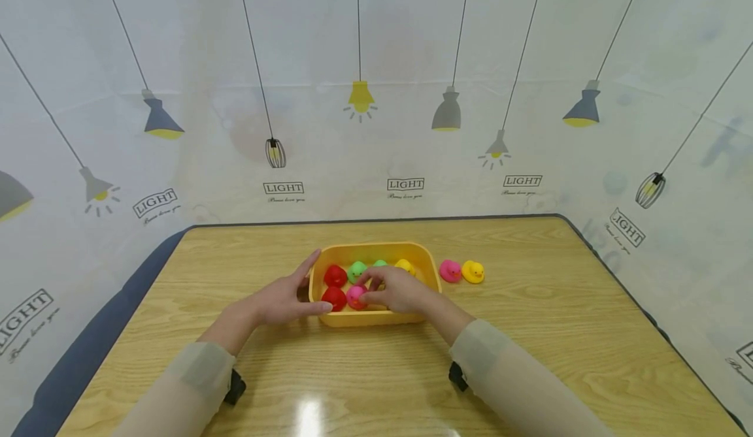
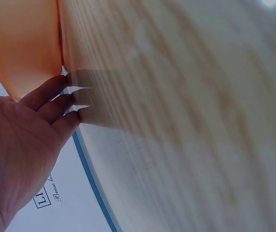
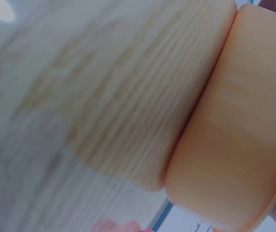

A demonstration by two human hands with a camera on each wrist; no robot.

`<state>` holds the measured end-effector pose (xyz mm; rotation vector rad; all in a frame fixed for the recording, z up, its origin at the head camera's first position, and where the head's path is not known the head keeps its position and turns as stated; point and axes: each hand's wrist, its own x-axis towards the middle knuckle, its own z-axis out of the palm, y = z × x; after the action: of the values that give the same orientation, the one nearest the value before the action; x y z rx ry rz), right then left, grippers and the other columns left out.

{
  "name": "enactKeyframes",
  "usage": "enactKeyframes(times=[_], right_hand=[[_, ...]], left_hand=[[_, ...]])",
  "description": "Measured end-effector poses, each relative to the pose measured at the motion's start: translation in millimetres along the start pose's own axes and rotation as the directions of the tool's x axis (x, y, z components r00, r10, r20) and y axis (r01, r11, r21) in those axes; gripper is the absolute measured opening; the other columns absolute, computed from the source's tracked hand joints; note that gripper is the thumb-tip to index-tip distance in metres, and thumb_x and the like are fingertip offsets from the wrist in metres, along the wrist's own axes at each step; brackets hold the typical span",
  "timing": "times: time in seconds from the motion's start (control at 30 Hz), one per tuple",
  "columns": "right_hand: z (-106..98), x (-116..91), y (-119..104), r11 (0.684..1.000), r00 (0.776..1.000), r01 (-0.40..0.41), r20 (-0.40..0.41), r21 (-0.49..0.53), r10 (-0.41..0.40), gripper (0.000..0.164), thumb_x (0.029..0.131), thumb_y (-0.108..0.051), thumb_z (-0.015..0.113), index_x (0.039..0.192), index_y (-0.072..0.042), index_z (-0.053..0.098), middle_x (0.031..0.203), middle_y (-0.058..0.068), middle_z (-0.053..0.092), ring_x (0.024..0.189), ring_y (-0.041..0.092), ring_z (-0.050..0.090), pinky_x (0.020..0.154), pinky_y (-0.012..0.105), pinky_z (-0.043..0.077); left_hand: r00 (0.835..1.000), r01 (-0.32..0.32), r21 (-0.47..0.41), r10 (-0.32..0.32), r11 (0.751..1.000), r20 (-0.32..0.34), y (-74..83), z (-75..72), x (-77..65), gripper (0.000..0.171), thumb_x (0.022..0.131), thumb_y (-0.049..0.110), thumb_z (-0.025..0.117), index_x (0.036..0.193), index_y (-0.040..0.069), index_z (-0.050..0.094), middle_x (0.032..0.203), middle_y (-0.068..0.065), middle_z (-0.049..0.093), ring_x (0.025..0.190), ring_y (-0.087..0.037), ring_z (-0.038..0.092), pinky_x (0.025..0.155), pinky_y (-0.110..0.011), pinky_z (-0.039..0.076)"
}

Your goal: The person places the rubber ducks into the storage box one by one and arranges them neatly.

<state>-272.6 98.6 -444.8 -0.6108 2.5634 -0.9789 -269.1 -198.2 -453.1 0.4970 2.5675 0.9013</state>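
A yellow plastic basket sits on the table with small rubber ducks inside. My right hand reaches over its front rim and pinches a pink duck between thumb and fingers. My left hand spans the basket's left end, fingers fairly straight, thumb along the front rim; in the left wrist view its fingertips lie beside the basket wall. Two red ducks are at the left inside, green ducks along the back, and a yellow duck at the back right. My right hand hides part of the interior.
To the right of the basket, a second pink duck and another yellow duck stand side by side on the wooden table. A pale curtain printed with lamps surrounds the table's back and sides.
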Motion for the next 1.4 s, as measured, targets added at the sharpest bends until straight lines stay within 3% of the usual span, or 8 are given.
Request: enactKeyframes(times=[0.5, 0.7, 0.83, 1.0, 1.4], right_hand=[[1.5, -0.2, 1.7, 1.0, 1.0, -0.006, 0.003, 0.027, 0.006, 0.025, 0.105, -0.028, 0.078, 0.129, -0.027, 0.074, 0.107, -0.001, 0.069, 0.093, 0.02, 0.062, 0.079, 0.03, 0.055], [-1.5, -1.1, 2.6, 0.997, 0.998, 0.028, -0.056, 0.077, -0.023, 0.028, 0.103, -0.026, 0.08, 0.13, -0.023, 0.075, 0.107, -0.001, 0.07, 0.086, 0.019, 0.061, 0.071, 0.028, 0.053], [-9.9, -4.1, 4.1, 0.992, 0.992, 0.078, -0.11, 0.103, -0.066, 0.026, 0.103, -0.024, 0.08, 0.128, -0.016, 0.076, 0.105, 0.0, 0.071, 0.085, 0.019, 0.06, 0.073, 0.028, 0.052], [-30.3, -16.4, 5.5, 0.991, 0.986, 0.11, -0.136, 0.08, -0.099, 0.03, 0.103, -0.028, 0.079, 0.13, -0.013, 0.076, 0.106, 0.001, 0.071, 0.089, 0.021, 0.059, 0.081, 0.03, 0.051], [-67.0, -64.6, 42.9, 0.992, 0.971, 0.123, -0.213, 0.036, -0.113, 0.027, 0.104, -0.027, 0.078, 0.125, -0.011, 0.077, 0.103, 0.002, 0.074, 0.081, 0.019, 0.06, 0.07, 0.027, 0.051]], left_hand=[[1.0, -0.006, 0.001, 0.006, 1.0, 0.001, -1.3, 1.0, -1.3, 0.125, 0.091, 0.072, 0.077, 0.177, 0.036, -0.006, 0.166, -0.019, 0.055, 0.153, -0.045, 0.051, 0.128, -0.072, 0.034], [1.0, -0.016, 0.006, 0.016, 1.0, -0.004, -2.7, 2.1, -0.8, 0.124, 0.092, 0.072, 0.077, 0.178, 0.034, -0.005, 0.164, -0.019, 0.057, 0.151, -0.044, 0.054, 0.128, -0.069, 0.036], [1.0, 0.002, -0.002, -0.002, 1.0, -0.007, -1.9, 2.7, -0.4, 0.124, 0.09, 0.073, 0.078, 0.177, 0.038, -0.003, 0.165, -0.017, 0.057, 0.151, -0.042, 0.054, 0.128, -0.069, 0.036], [1.0, 0.016, -0.007, -0.016, 1.0, -0.007, -1.0, 1.9, -0.3, 0.124, 0.089, 0.073, 0.079, 0.177, 0.042, -0.004, 0.166, -0.018, 0.055, 0.153, -0.044, 0.052, 0.129, -0.07, 0.034], [1.0, 0.028, 0.01, -0.028, 1.0, -0.003, -0.9, -0.6, 1.4, 0.125, 0.089, 0.075, 0.077, 0.177, 0.039, -0.004, 0.169, -0.02, 0.051, 0.154, -0.045, 0.049, 0.13, -0.069, 0.034]])
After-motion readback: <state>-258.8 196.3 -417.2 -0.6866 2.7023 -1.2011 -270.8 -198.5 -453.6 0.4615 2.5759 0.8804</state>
